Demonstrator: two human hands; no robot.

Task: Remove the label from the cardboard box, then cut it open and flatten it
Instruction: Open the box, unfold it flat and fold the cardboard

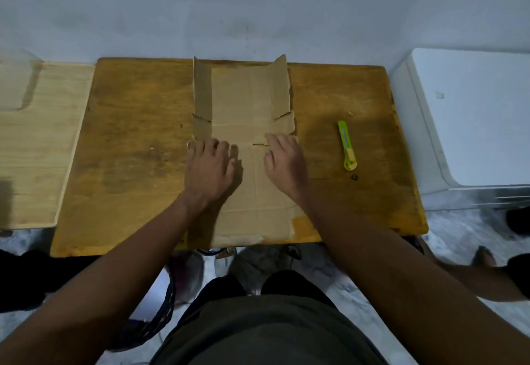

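Flatten step in hand, near the end by my read. Cardboard box (243, 123) is already cut open and laid out on the tabletop (129, 141), running from the near edge under both hands to the far edge. Left hand (208, 169) and right hand (285, 164) are both open, palms down, fingers spread, pressing the sheet around its middle crease; neither grips anything. Beyond the fingertips, the two long side flaps on the far half stand up off the surface, one ahead of each hand; the near half under the wrists looks flat. No label visible on the upturned face. Utility knife (347, 146) lies on the tabletop to the right of the right hand, well clear of it, untouched. Next move likely: slide both hands forward and outward, push the raised flaps down, and crease their folds so they don't spring back.
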